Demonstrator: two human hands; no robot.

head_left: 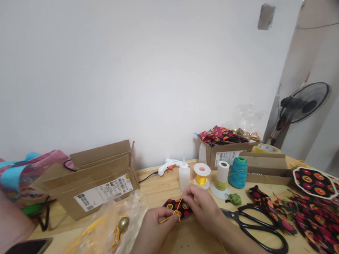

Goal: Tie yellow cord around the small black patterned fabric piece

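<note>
Both of my hands meet low in the middle of the head view, over a small dark fabric piece (169, 204) printed with red and orange rounds. Yellow cord (178, 206) forms a loop or knot on top of the fabric. My left hand (158, 223) pinches the cord by the knot between thumb and finger. From the right, my right hand (202, 206) is closed at the fabric's edge, with a strand of the cord rising to its fingertips. Black-handled scissors (243, 217) lie just right of my right forearm.
Behind my hands stand a white squeeze bottle (184, 177), a yellow cord spool (201, 175), another spool (222, 177) and a teal thread cone (238, 172). A glue gun (168, 166) lies by the wall. Cardboard box (104, 171), plastic bag (106, 227) and phone (22, 253) are left; fabric scraps (316, 218) right.
</note>
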